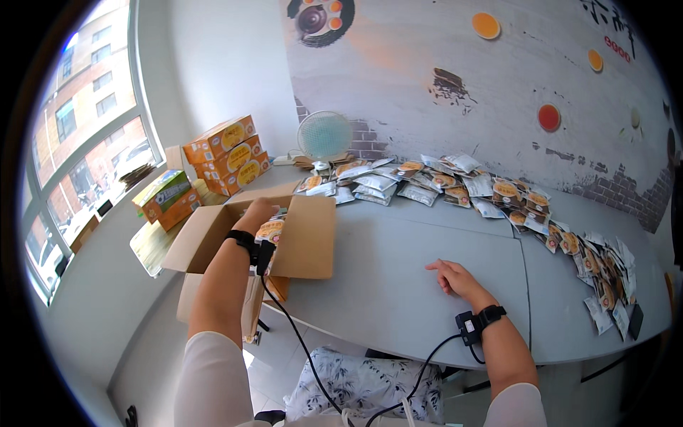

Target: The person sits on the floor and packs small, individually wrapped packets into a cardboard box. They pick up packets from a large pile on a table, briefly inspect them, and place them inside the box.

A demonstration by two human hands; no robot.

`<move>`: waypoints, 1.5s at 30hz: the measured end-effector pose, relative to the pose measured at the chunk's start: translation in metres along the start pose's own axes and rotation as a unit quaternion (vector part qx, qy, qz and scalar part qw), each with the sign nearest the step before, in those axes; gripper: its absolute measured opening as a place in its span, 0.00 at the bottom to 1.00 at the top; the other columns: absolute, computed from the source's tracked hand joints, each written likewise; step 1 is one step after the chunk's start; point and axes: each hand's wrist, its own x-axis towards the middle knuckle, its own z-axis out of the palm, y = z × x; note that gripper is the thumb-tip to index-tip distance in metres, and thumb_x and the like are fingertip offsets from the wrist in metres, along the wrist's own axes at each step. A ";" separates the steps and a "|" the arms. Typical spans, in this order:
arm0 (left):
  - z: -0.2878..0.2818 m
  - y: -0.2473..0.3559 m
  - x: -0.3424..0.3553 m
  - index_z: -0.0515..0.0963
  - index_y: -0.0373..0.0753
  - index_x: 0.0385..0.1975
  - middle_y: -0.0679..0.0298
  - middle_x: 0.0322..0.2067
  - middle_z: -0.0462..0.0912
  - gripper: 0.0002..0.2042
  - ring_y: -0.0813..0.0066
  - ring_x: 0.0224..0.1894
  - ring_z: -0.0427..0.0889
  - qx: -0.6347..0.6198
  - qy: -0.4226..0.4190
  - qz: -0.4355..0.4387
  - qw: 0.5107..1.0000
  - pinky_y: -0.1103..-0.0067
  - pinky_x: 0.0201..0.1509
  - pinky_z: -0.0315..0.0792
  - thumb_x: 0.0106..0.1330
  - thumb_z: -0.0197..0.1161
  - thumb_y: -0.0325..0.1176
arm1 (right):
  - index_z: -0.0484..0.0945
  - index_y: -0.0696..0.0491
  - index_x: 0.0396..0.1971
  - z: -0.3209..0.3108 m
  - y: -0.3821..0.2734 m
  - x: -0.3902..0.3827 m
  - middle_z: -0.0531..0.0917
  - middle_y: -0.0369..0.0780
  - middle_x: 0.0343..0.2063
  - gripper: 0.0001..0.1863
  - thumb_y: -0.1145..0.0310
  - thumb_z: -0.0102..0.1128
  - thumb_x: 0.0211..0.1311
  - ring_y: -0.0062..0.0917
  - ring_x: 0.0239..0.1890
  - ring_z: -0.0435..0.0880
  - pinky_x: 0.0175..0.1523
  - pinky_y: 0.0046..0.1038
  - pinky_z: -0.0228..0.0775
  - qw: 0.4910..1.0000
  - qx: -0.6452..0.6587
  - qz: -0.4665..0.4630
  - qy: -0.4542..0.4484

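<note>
Head view: the left hand [262, 208] is reaching into an open carton [307, 238] at the desk's [398, 270] left end; the right hand [455, 277] is hovering over the desk's middle, toward the near edge, holding nothing visible.
Left fingers: hiding inside the carton, so I cannot tell whether they are pinching anything.
Right fingers: the index is pointing outward, the others are curling loosely.
Pouches: at least one printed pouch [270, 229] is showing in the carton, below the left wrist; loose pouches [506, 191] are lying heaped along the desk's far edge and round its right end.
Handling pouches: likely best is laying them flat, printed faces alike, pressing gently to spare the seals.
Steadying the carton: the right hand is probably serving better bracing the flap, since the carton is sitting near the edge.
Carton count: one is standing open.
Orange boxes [231, 158]: three are stacking up beyond the far left corner.
Fan [325, 135]: one is standing by the far edge.
Pouch count: overlapping too much for counting.
</note>
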 end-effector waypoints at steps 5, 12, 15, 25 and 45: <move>-0.042 0.115 0.033 0.77 0.34 0.40 0.61 0.32 0.80 0.13 0.72 0.36 0.77 -0.498 0.140 -0.100 0.850 0.77 0.38 0.70 0.58 0.60 0.34 | 0.72 0.57 0.48 -0.009 0.004 -0.006 0.66 0.29 0.15 0.21 0.56 0.41 0.68 0.13 0.16 0.65 0.22 0.15 0.60 1.000 0.000 0.015 0.020; -0.018 0.230 0.077 0.77 0.39 0.35 0.65 0.27 0.78 0.10 0.77 0.30 0.75 -0.701 -0.019 -0.125 0.702 0.80 0.33 0.69 0.57 0.61 0.37 | 0.73 0.55 0.48 -0.009 0.008 0.001 0.67 0.30 0.16 0.22 0.53 0.42 0.67 0.14 0.16 0.66 0.22 0.17 0.60 1.000 -0.004 0.011 0.001; 0.015 0.262 0.102 0.74 0.38 0.39 0.61 0.33 0.77 0.12 0.72 0.35 0.76 -0.752 -0.092 -0.161 0.633 0.78 0.35 0.71 0.60 0.59 0.37 | 0.73 0.54 0.47 -0.011 0.014 0.005 0.67 0.30 0.16 0.21 0.54 0.42 0.67 0.14 0.16 0.67 0.22 0.17 0.62 1.000 -0.004 0.005 0.003; 0.075 0.297 0.165 0.70 0.38 0.47 0.48 0.43 0.71 0.20 0.61 0.39 0.72 -0.860 -0.090 -0.210 0.456 0.73 0.41 0.72 0.64 0.54 0.47 | 0.72 0.53 0.47 -0.012 0.010 0.004 0.70 0.31 0.16 0.17 0.58 0.43 0.67 0.14 0.17 0.70 0.24 0.17 0.65 0.999 0.022 0.024 -0.001; 0.095 0.304 0.129 0.73 0.34 0.26 0.65 0.19 0.73 0.11 0.76 0.21 0.73 -0.841 0.056 -0.224 0.489 0.82 0.25 0.71 0.64 0.49 0.36 | 0.74 0.53 0.41 -0.015 0.026 0.012 0.73 0.32 0.17 0.18 0.54 0.48 0.65 0.14 0.17 0.73 0.22 0.17 0.65 1.000 0.024 -0.017 0.000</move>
